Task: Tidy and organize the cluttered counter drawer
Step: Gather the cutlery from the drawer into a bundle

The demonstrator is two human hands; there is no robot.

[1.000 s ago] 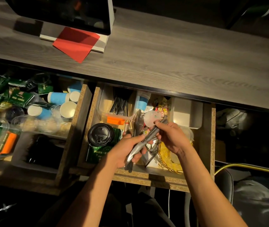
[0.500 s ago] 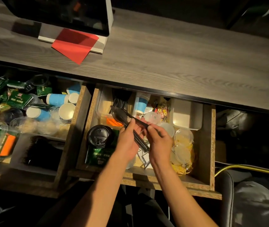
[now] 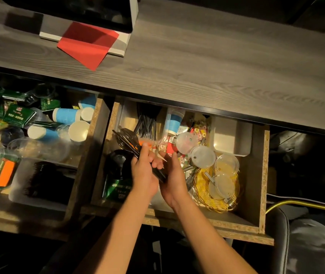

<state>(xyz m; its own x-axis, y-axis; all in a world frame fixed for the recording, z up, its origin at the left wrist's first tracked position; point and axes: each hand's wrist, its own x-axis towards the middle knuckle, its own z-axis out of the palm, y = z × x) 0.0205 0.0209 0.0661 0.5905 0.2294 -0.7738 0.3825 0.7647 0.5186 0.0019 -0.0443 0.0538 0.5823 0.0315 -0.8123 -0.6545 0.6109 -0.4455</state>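
Observation:
The open drawer (image 3: 264,175) is full of clutter. My left hand (image 3: 144,171) grips a bundle of black plastic spoons (image 3: 126,140) over the drawer's middle, their bowls pointing up-left toward a clear bin (image 3: 126,113) that holds black straws (image 3: 147,125). My right hand (image 3: 172,177) is cupped against the handle end of the same bundle, its fingers curled round it. A black cup lid (image 3: 118,163) and a green packet (image 3: 118,187) lie left of my hands. Clear round lids (image 3: 203,156) and a gold wire basket (image 3: 217,186) lie to the right.
A white tray (image 3: 231,137) stands at the drawer's back right, a blue cup (image 3: 174,119) beside the bin. The left drawer (image 3: 84,155) holds blue paper cups (image 3: 66,115), green packets and clear tubs. On the countertop (image 3: 217,56) stands a screen (image 3: 90,12) with a red sheet (image 3: 88,44).
Both hands carried the spoon bundle from the drawer's front toward the back left. The bundle turned so its bowls point at the clear bin. The lids and basket became visible.

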